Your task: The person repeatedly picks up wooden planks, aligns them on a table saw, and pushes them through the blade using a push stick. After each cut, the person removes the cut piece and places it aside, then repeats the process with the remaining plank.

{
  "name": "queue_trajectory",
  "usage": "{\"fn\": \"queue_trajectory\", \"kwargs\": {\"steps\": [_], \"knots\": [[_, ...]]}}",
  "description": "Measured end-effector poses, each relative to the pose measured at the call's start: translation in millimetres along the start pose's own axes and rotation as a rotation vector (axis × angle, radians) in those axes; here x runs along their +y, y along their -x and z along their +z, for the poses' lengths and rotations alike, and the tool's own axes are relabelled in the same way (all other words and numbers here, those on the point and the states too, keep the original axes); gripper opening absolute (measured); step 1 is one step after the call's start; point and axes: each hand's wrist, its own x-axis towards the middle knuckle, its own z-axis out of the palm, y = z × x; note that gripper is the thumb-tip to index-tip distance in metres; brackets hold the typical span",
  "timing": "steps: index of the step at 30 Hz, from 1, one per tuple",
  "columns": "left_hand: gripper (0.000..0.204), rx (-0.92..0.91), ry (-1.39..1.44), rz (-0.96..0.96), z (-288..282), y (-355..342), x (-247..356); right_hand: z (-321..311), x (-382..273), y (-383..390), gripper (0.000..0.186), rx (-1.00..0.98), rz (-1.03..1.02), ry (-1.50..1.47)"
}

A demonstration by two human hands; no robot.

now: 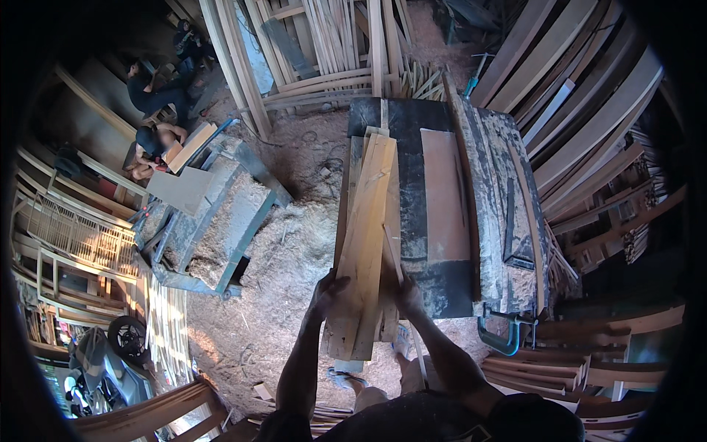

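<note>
"What do we see on our left?"

"We see a machine (206, 210) heaped with wood shavings (239, 214), and beyond it a co-worker (173, 136) in a dark cap (148, 140)."

"And nearer the left edge?"

"We make out a slatted wooden frame (81, 232) and, lower down, a motorcycle (96, 361)."

"On our right?"

"We have long planks (604, 136) in rows, and a teal clamp (498, 347) lower in view. At the top, we find more timber (324, 37) standing upright."

Planks (362, 243), stacked: your left grip (329, 291) at their left edge. Thin strip (392, 252): at your right grip (408, 293). Black bench (449, 287): under the planks' far end. Teal clamp (504, 346): at bench's near edge. Floor (221, 331): strewn with sawdust (291, 247).
</note>
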Motion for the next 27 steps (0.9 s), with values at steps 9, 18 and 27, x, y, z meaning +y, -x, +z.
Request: {"fn": "queue_trajectory", "kwargs": {"steps": [9, 18, 27], "knots": [[0.067, 0.143, -0.267, -0.025, 30.7, -5.6, -6.1, -34.7, -68.6, -32.0, 0.057, -0.116, 0.407, -0.471], [0.055, 0.244, -0.251, 0.103, 53.9, -3.1, -7.3, -29.0, -57.4, -49.2, 0.038, -0.261, 0.499, -0.964], [0.071, 0.113, -0.045, -0.033, 112.4, -0.4, 3.3, -81.7, -43.1, -28.2, 0.021, -0.139, 0.229, -0.679]]}}
